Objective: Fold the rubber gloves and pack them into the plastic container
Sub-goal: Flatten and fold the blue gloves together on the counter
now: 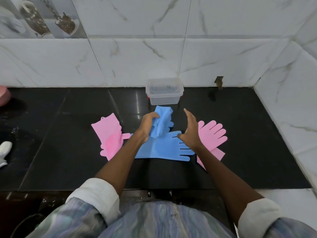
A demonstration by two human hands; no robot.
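1. The left hand (147,123) grips a folded blue glove (162,123) just before the plastic container (164,93) at the desk's (68,160) back edge.
2. The right hand (190,131) hovers, fingers straight, holding nothing.
3. Nothing looks packed; another blue glove (164,148) and two pink gloves (109,134) lie unfolded.

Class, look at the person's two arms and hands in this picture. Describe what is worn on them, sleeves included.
Both forearms are bare. The left hand and right hand wear no gloves, rings or watch that can be seen. Each arm has a white sleeve cuff rolled up near the elbow, left and right, over a garment streaked in pale blue, lilac and grey.
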